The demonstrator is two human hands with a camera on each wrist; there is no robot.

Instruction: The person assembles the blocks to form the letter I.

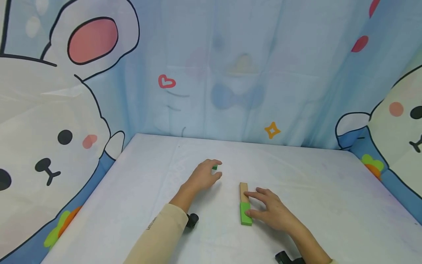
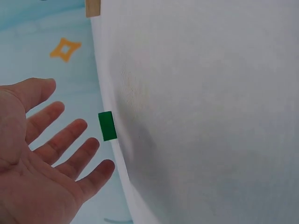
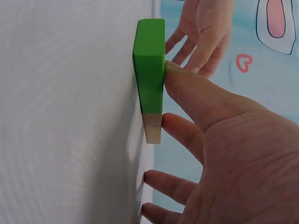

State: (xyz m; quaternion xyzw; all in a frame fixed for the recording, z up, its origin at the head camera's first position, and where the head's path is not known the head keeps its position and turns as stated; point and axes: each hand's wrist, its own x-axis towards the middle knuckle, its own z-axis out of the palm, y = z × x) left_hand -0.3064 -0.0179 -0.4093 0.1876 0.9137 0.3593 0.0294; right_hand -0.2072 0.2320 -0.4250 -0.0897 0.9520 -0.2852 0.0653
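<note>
Head view: a white-covered counter stands before a blue curtain printed with cartoon animals. A person in a beige sleeve reaches over it. The left hand curves above a small dark green block, mostly hidden behind the fingers. Nearer the person and to the right, a plain wooden block and a bright green block lie end to end, the wooden one farther away. The right hand is at their right side.

Left wrist view: the left grip is released, palm showing, fingers spread; the dark green block sits on the counter just beyond the fingertips.

Right wrist view: the right grip is loose, clasping nothing. The thumb touches the bright green block's side, and the index fingertip meets the wooden block.
</note>
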